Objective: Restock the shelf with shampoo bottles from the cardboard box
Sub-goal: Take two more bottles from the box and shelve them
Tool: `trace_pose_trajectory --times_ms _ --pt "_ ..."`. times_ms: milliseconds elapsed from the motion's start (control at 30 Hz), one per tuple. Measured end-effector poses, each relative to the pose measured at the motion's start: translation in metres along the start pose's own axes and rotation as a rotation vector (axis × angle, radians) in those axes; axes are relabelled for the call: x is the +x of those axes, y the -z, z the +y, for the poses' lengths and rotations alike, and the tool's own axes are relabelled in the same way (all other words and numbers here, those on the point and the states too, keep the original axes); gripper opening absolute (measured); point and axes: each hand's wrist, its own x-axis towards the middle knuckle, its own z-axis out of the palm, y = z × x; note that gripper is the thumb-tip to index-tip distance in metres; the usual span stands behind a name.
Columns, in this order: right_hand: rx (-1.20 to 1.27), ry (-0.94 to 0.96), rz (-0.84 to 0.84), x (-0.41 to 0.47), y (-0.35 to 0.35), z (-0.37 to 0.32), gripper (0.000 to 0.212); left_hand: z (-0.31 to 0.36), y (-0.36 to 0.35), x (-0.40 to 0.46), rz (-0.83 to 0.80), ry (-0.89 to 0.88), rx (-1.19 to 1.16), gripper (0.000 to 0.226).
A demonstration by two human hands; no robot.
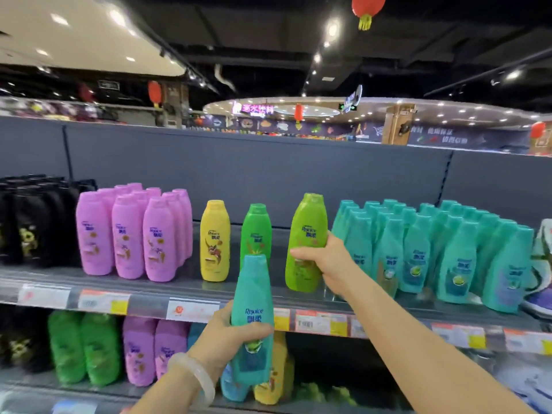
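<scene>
The right hand was clamped round the waist of a lime bottle standing on the shelf; the left hand gripped a teal bottle mid-body, below and in front. Smooth, rigid plastic, probably slippery and fairly heavy: waist grips suited.

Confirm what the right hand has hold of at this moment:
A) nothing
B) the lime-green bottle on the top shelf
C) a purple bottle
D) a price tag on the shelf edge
B: the right hand wraps its grip round the lime-green bottle, which stands on the top shelf, while the left hand holds a teal bottle.
</scene>
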Motion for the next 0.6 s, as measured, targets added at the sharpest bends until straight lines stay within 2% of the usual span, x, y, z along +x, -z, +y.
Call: trace_pose_trajectory --times_ms 300,600 --pt "-0.053 -0.076 -0.001 0.047 -0.004 0.047 0.044 0.003 0.013 0.011 0.037 -0.009 0.06 0.066" --pt "-0.14 -0.014 -0.082 0.053 0.004 0.053 0.045 -0.006 0.006 0.029 0.036 -0.024 0.075 0.065"
